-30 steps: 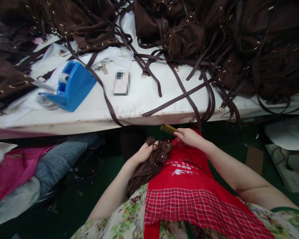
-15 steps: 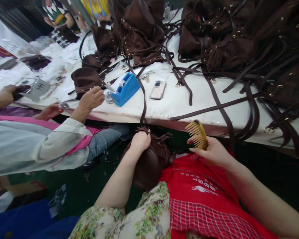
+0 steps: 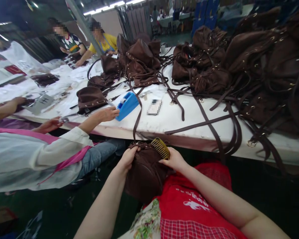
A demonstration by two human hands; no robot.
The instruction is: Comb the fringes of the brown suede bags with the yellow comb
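Observation:
A brown suede bag (image 3: 146, 172) rests on my lap below the table edge. My left hand (image 3: 128, 158) grips its top left rim, fingers closed on the fabric. My right hand (image 3: 173, 159) holds a tan wooden comb (image 3: 160, 148), its teeth pointing up and left, against the bag's top right. A brown strap (image 3: 139, 114) runs from the bag up onto the white table (image 3: 189, 121).
Heaps of brown bags (image 3: 251, 63) and loose straps cover the table's back and right. A blue tape dispenser (image 3: 127, 105) and a phone (image 3: 154, 107) lie near the front edge. A co-worker's hand (image 3: 107, 114) reaches the dispenser at left. Two people sit farther back.
The view has swung up and left, showing more of the table. My right hand brought the comb down and left onto the bag; my left hand stayed gripping the bag's top.

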